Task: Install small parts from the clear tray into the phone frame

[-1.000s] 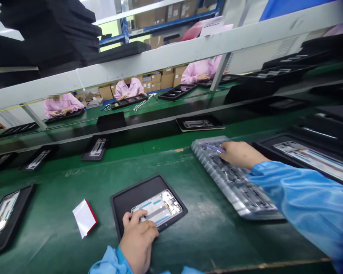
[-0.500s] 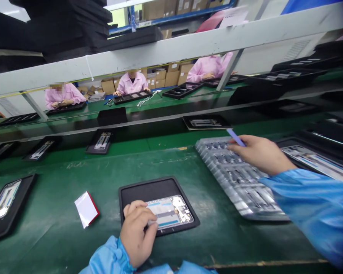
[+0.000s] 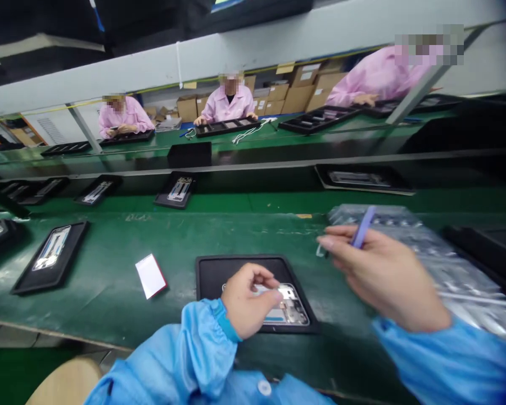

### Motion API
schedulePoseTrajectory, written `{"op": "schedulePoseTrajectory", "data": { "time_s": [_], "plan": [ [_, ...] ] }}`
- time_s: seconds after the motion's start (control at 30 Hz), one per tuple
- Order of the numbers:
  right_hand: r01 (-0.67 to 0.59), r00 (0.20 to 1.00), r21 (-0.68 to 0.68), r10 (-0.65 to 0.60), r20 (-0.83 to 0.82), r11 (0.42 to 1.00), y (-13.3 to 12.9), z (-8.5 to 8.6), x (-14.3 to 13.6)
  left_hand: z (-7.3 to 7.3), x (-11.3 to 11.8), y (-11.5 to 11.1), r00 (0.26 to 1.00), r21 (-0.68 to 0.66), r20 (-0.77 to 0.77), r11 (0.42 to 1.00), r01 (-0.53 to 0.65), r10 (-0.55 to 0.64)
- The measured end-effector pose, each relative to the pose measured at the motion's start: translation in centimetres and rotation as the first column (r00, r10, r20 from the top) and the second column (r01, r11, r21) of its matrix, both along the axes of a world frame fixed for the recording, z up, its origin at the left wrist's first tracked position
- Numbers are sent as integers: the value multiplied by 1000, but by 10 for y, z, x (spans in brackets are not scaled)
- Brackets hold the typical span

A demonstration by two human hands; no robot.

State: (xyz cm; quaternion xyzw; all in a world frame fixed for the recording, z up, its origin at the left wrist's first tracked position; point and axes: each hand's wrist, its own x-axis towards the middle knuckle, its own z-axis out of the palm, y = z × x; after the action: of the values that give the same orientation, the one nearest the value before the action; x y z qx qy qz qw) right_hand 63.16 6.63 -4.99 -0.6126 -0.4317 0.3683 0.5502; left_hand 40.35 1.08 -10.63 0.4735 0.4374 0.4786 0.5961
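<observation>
A phone frame (image 3: 293, 306) with blue strips lies in a black tray (image 3: 244, 264) in front of me. My left hand (image 3: 253, 301) is over the frame's left part, thumb and fingers curved and apart, with nothing seen between them. To the right, my right hand (image 3: 382, 270) is closed around a purple stick (image 3: 364, 226). Its fingertips pinch a small clear and dark piece (image 3: 321, 251), too small to name. Behind and beside this hand lies a clear plastic blister tray (image 3: 438, 247), partly hidden by the hand and blue sleeve.
A white card with a red edge (image 3: 150, 275) lies left of the black tray. More black trays with phone frames (image 3: 52, 247) stand at the left and along the back (image 3: 358, 179). Across the bench sit people in pink (image 3: 230, 104). A round stool (image 3: 67, 385) is at lower left.
My right hand has moved from over the blister tray toward the phone frame, now with a small piece at its fingertips. My left hand has shifted right over the frame. The view has turned.
</observation>
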Motion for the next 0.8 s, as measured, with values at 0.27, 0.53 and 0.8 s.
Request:
{"op": "schedulePoseTrajectory", "data": {
  "time_s": [0.27,0.53,0.8],
  "plan": [
    [-321,831,153,355,-429,935,-47,-52,-97,-26,-7,10,905,-163,425,984,77,-1],
    [-399,905,316,313,289,861,-61,-48,-76,-20,-35,-6,1000,-62,4,998,-3,3],
    [-910,174,30,316,933,413,-47,-24,-55,1,-49,-27,821,71,-565,986,148,-82]
  ]
}}
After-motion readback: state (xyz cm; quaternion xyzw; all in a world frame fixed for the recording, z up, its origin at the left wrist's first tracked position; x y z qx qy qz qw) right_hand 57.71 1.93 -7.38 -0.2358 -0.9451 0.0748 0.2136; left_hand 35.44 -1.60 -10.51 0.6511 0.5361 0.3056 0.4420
